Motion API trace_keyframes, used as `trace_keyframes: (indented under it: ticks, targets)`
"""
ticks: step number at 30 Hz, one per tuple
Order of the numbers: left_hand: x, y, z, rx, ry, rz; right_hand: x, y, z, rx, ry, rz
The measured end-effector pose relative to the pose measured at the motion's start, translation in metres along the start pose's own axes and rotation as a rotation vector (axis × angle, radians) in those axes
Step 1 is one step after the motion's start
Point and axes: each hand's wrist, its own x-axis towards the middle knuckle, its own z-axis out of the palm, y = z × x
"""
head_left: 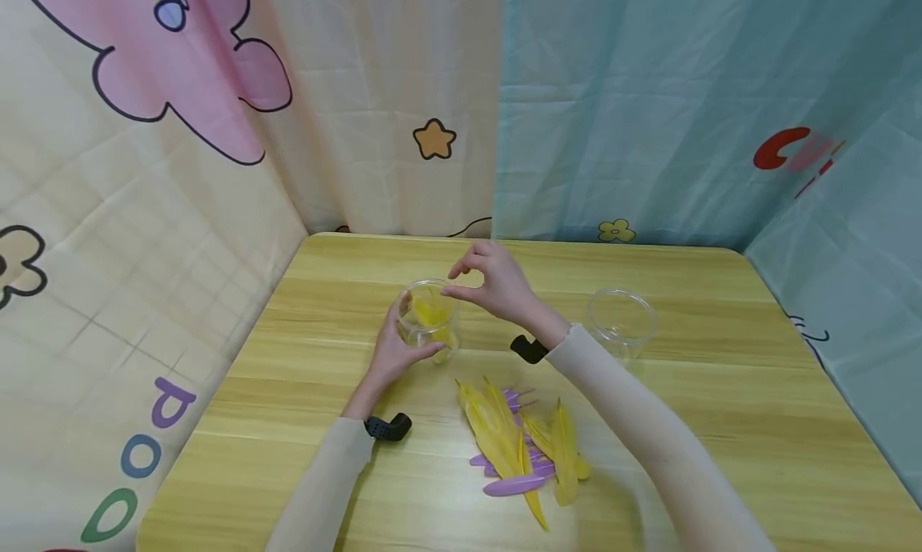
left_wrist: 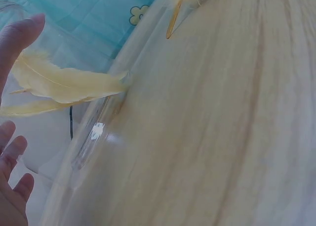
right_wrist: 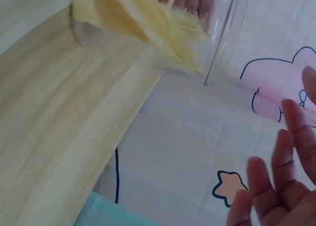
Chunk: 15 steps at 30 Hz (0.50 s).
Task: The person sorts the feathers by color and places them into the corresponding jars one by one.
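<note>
My left hand (head_left: 392, 354) holds a clear plastic cup (head_left: 453, 328), thumb on the near side and fingers round the left. Inside the cup are yellow feathers (head_left: 430, 312), also visible through its wall in both wrist views. Beside the rim, my right hand (head_left: 495, 282) has its thumb and fingertips apart, with nothing seen between them. The right wrist view shows its fingers (right_wrist: 284, 161) spread and lightly bent, away from the cup. On the table nearer to me lies a loose pile of yellow feathers (head_left: 490, 424) and purple feathers (head_left: 515, 486).
A second clear container (head_left: 654, 318) stands on the wooden table (head_left: 727, 392) to the right, beyond my right forearm. Patterned curtains (head_left: 382, 136) enclose the table at the back and sides. Both wrists carry black bands.
</note>
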Motion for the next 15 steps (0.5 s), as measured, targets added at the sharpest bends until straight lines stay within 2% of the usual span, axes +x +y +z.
trace_keyframes:
  ticks: [2,4,6,10,13,15]
  targets:
    - [0.001,0.000,0.000,0.001,0.003,0.000,-0.008,0.007,-0.001,0.045,-0.057,0.078]
    - [0.001,0.000,0.000,0.005,0.008,-0.002,-0.019,0.014,-0.002,0.074,-0.159,0.170]
    - [0.002,0.000,0.000,0.011,0.012,-0.002,-0.031,0.022,-0.001,0.077,-0.301,0.265]
    - [0.002,0.000,0.000,0.014,0.013,-0.005,-0.060,0.031,0.010,0.061,-0.642,0.461]
    - [0.002,-0.001,0.001,0.008,0.010,-0.005,-0.076,0.033,0.022,0.043,-0.756,0.530]
    - [0.002,-0.002,0.001,0.006,0.007,-0.004,-0.083,0.031,0.030,0.017,-0.755,0.549]
